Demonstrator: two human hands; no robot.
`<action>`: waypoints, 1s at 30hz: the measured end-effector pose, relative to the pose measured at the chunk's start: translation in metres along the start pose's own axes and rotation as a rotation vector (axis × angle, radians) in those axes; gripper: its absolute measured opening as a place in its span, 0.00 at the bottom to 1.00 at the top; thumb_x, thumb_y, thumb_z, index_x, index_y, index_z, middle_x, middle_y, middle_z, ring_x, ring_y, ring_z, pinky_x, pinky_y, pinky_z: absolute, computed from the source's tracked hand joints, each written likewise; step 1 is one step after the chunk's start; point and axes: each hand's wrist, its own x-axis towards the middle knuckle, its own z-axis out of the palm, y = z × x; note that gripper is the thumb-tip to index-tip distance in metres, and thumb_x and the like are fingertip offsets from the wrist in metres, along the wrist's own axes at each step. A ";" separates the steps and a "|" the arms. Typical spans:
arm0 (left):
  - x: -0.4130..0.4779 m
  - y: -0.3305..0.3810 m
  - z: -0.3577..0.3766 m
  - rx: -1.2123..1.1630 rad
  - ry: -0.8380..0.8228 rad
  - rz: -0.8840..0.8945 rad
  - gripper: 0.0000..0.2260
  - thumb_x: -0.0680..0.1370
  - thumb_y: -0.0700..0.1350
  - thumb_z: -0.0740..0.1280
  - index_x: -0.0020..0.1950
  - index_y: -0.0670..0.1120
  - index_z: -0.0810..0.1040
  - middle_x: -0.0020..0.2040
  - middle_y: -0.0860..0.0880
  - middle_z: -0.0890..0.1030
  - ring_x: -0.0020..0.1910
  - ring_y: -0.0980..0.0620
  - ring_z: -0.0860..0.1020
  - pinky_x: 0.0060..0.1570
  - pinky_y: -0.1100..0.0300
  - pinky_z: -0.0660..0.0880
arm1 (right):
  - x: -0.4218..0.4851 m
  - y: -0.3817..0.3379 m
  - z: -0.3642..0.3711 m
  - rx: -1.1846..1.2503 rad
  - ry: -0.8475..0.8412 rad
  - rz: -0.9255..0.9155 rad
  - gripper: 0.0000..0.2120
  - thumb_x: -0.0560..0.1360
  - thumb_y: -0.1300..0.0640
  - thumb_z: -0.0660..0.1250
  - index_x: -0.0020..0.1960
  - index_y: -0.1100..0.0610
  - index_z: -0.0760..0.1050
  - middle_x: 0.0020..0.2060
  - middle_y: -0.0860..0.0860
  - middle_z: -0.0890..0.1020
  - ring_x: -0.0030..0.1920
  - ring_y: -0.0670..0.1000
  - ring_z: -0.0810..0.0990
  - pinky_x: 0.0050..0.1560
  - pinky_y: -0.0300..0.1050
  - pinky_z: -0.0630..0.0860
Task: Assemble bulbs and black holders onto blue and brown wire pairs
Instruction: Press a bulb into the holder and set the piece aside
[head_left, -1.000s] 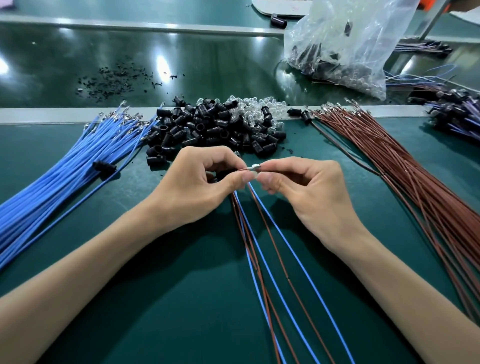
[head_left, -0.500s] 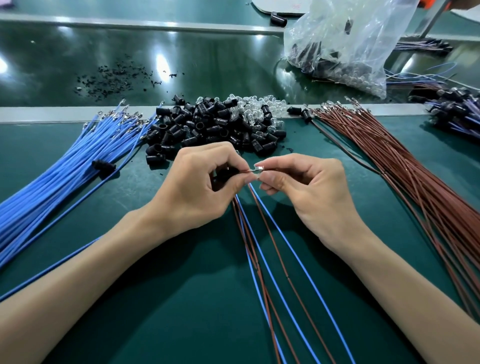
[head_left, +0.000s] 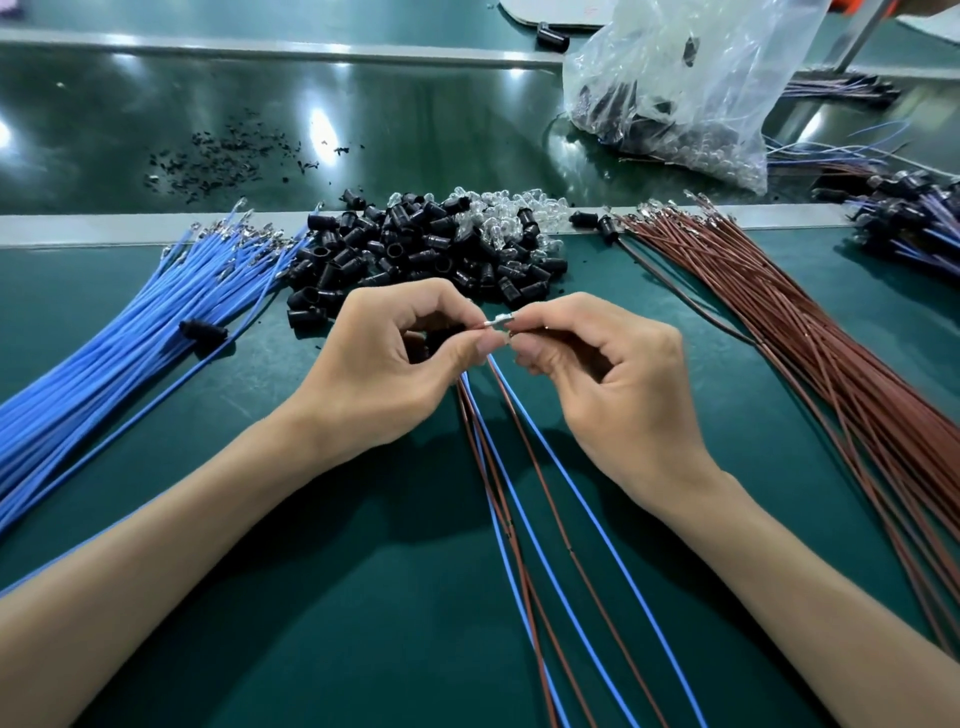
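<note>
Now the right hand (head_left: 613, 374) pinches a wire (head_left: 521, 410) behind its terminal (head_left: 498, 320), which lies crosswise, tip pointing left at the holder (head_left: 440, 333) gripped by the left hand (head_left: 384, 364) just beside.

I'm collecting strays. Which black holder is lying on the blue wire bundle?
The lone black holder on the blue wire bundle, left of the left hand; most others sit heaped in the central pile.
</note>
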 end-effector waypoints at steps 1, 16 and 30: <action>0.000 0.000 0.000 0.035 0.008 0.022 0.04 0.73 0.43 0.70 0.39 0.45 0.78 0.31 0.46 0.77 0.28 0.51 0.70 0.29 0.58 0.68 | 0.000 -0.001 0.000 -0.003 0.004 0.004 0.05 0.73 0.66 0.69 0.48 0.63 0.82 0.38 0.45 0.80 0.38 0.41 0.80 0.43 0.32 0.76; 0.001 0.004 0.003 -0.141 -0.001 -0.059 0.03 0.73 0.44 0.68 0.38 0.47 0.77 0.28 0.59 0.77 0.26 0.63 0.70 0.27 0.71 0.65 | 0.000 0.003 0.000 -0.112 0.020 -0.186 0.06 0.76 0.67 0.66 0.49 0.66 0.82 0.42 0.52 0.81 0.42 0.43 0.78 0.46 0.32 0.74; 0.002 0.006 0.003 -0.189 0.037 -0.086 0.04 0.72 0.44 0.68 0.38 0.47 0.78 0.29 0.57 0.78 0.26 0.63 0.70 0.28 0.69 0.65 | 0.000 -0.001 -0.001 0.240 0.005 0.033 0.13 0.73 0.66 0.71 0.56 0.57 0.79 0.45 0.49 0.80 0.47 0.43 0.80 0.51 0.35 0.75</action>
